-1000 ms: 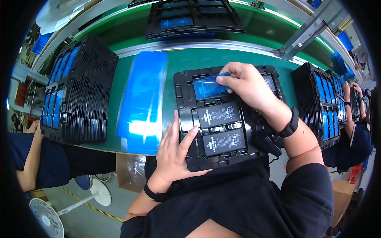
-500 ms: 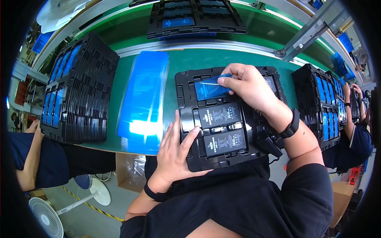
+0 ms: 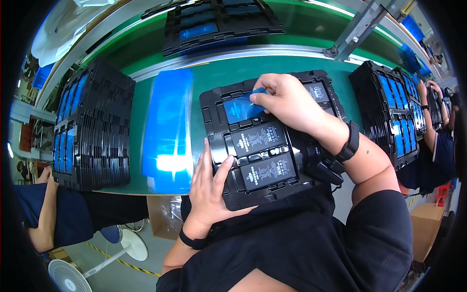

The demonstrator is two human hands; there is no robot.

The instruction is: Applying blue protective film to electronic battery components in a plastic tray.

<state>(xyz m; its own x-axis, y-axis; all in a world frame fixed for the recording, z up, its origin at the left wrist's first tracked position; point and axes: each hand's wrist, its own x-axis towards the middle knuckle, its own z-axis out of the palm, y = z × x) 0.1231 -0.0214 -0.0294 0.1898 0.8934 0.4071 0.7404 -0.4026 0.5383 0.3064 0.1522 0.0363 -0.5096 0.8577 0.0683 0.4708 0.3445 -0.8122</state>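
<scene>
A black plastic tray (image 3: 214, 120) with moulded pockets lies in front of me, holding several flat black phone batteries (image 3: 265, 173). My left hand (image 3: 209, 187) grips its near left edge, fingers along the outside and thumb over the rim. In the far left pocket, a battery is covered by a blue film (image 3: 238, 110). My right hand (image 3: 287, 100) pinches the film's right end between thumb and forefinger, and that end is bent up off the battery. My right hand and forearm hide part of the tray's right column, where another battery (image 3: 317, 91) shows.
Blue film sheets (image 3: 168, 121) lie left of the tray on the green table (image 3: 198, 78). Tall stacks of black trays stand at left (image 3: 104, 131) and right (image 3: 374, 107). Beyond the metal rail is another tray stack (image 3: 224, 36). Co-workers sit on both sides.
My view has shifted, so the table and tray appear further left. The film's pinched end looks more bent up. My left hand keeps its hold on the tray.
</scene>
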